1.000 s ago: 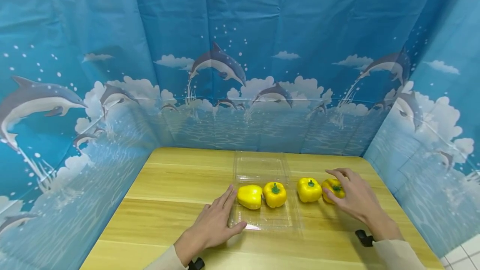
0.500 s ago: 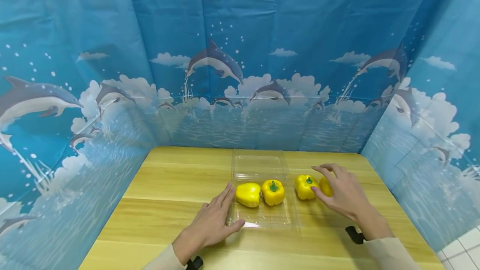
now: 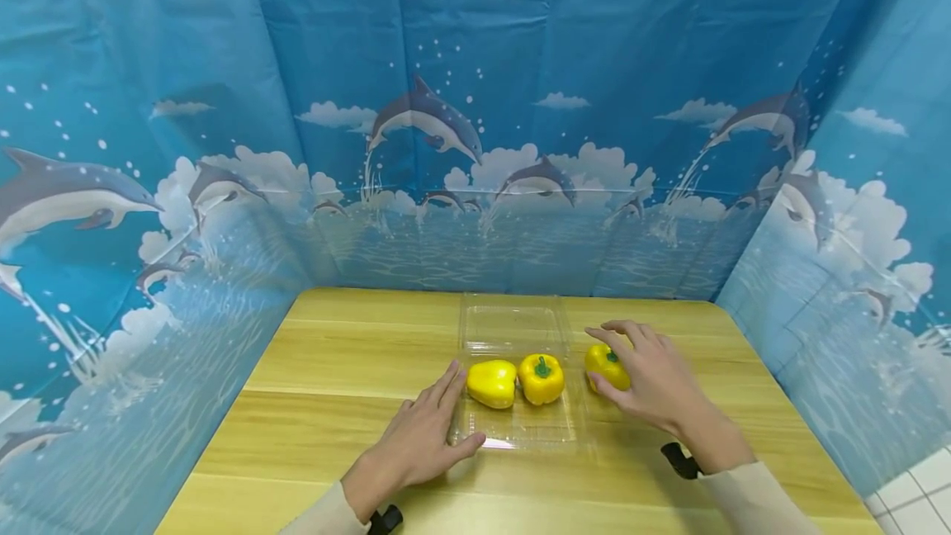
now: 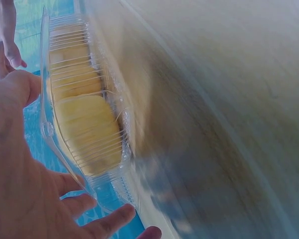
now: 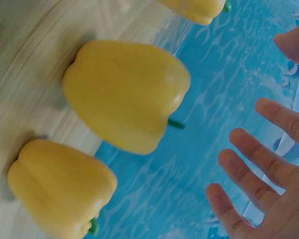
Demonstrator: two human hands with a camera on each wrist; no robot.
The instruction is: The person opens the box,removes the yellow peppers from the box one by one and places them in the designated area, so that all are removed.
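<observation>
A clear plastic clamshell container (image 3: 513, 436) lies with its lid (image 3: 513, 324) folded back. Inside its base sit two yellow bell peppers, one on its side (image 3: 491, 384) and one upright with a green stem (image 3: 541, 379). My left hand (image 3: 416, 440) is at the container's left side, fingers extended along its rim (image 4: 46, 119). To the right of the container, another yellow bell pepper (image 3: 603, 365) stands under my right hand (image 3: 654, 378). In the right wrist view that hand's fingers are spread, apart from this bell pepper (image 5: 127, 94) and a further one (image 5: 60, 189), hidden in the head view.
The wooden table (image 3: 334, 386) has bare wood left of the container and in front of it. A blue dolphin-print curtain (image 3: 446, 254) encloses the back and both sides. White floor tiles (image 3: 914, 490) show at the lower right.
My right hand has moved left, from the rightmost bell pepper to over the one beside it. The left hand stays at the container; the head view has shifted slightly.
</observation>
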